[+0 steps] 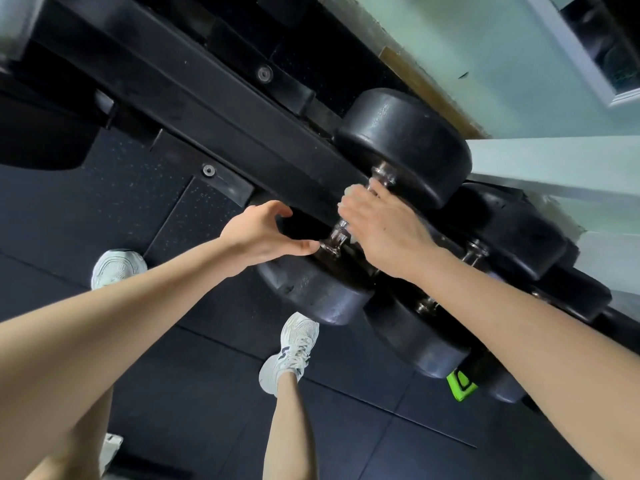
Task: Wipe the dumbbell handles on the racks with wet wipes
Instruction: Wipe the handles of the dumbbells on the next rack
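Chrome handle (337, 233) of the black dumbbell (401, 147) lay on the rack (194, 109). The right hand (384, 230) clasped it through a pale wipe (350, 192). The left hand (256, 233) hovered relaxed and empty, just left.

A single view is taken from the head, aimed forward and steeply down and rolled sideways; the rack (221, 133) is seen near and slantwise across the top, the floor (346, 427) farther off below
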